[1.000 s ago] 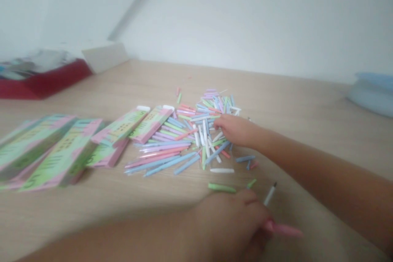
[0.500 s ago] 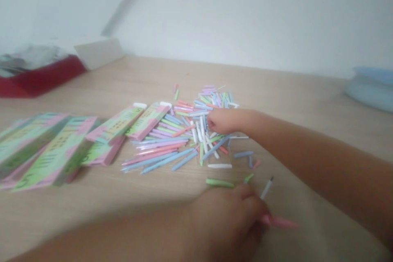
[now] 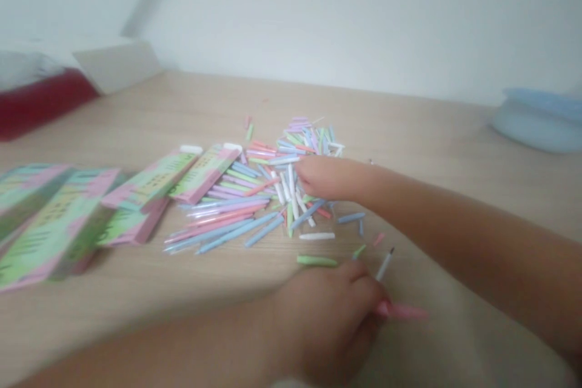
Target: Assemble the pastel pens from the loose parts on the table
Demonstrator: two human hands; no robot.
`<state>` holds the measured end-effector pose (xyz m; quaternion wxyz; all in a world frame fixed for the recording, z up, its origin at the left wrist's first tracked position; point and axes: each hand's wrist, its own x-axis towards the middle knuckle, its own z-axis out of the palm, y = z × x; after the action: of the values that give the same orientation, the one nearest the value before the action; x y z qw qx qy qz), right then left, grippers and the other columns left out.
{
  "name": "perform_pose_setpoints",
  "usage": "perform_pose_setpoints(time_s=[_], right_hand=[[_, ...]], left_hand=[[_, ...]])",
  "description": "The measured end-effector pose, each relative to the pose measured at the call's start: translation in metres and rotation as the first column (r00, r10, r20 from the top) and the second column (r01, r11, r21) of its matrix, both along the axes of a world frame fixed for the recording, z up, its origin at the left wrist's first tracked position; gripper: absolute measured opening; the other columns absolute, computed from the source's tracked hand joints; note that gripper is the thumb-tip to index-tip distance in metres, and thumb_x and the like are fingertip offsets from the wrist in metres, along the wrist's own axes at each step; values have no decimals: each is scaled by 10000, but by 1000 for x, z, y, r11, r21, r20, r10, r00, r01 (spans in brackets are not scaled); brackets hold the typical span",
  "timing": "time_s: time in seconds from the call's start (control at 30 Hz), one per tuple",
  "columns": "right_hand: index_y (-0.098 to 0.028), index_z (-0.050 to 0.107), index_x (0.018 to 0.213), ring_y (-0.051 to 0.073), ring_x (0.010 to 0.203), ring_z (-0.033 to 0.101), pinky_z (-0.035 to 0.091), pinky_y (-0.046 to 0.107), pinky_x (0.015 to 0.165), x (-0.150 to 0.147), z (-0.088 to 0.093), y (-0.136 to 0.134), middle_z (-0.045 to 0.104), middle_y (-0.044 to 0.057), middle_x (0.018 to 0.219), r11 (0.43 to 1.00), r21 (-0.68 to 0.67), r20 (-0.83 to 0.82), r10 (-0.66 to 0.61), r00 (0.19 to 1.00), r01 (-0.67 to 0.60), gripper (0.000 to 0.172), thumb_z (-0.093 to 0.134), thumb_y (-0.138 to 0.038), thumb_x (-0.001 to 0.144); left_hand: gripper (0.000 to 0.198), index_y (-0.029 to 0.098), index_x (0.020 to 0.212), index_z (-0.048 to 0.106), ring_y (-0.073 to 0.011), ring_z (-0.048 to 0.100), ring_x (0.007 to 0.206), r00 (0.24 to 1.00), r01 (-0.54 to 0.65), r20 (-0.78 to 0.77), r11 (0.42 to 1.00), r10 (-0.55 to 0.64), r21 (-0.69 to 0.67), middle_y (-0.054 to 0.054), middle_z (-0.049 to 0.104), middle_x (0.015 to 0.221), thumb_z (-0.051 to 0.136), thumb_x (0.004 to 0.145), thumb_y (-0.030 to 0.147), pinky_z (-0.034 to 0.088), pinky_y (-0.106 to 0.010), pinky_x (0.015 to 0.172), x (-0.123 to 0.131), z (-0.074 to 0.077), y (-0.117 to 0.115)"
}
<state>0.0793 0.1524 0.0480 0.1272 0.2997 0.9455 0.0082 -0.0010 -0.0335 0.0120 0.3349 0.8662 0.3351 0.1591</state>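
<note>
A heap of pastel pen barrels and caps [image 3: 286, 188] in blue, pink, green, lilac and white lies spread on the wooden table [image 3: 182, 109]. My right hand [image 3: 327, 177] rests on the middle of the heap, its fingers among the white and blue pieces. My left hand [image 3: 327, 321] is near the front edge of the view, gripping a pink pen piece [image 3: 402, 311]. A thin white pen with a dark tip [image 3: 384, 264] sticks up from that grip. A green cap [image 3: 317, 260] lies just beyond my left hand.
Several pink and green printed pen boxes [image 3: 145, 185] lie to the left of the heap, some with white ends. A red tray [image 3: 40, 100] and a pale card box [image 3: 116, 63] stand at the far left. A pale blue container [image 3: 539, 121] stands at the right, by the white wall.
The whole view has shifted left and slightly up as my head moved. Both hands keep their places relative to the heap, and my left hand still grips the pink piece.
</note>
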Motion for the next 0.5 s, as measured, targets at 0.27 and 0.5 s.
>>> perform_pose_setpoints(time_s=[0.27,0.5], right_hand=[[-231,609,1195,157,660,584,424,251,624,108,-17,-41,653,-13,781,955,-199,-572,-295,766,220,289,576,-211,908],[-247,504,761,120,532,533,459,257,485,189,-71,-82,630,-3,783,646,-730,-618,-763,189,225,284,713,-418,846]], left_hand=[[294,279,1222,647,-216,678,999,996,78,45,996,-80,39,-49,689,1047,460,1009,202,561,-330,863,0,0,2],[214,208,1096,646,-209,677,966,1000,-10,-11,1000,10,11,-62,706,1069,445,1042,258,564,-330,839,2,-1,-2]])
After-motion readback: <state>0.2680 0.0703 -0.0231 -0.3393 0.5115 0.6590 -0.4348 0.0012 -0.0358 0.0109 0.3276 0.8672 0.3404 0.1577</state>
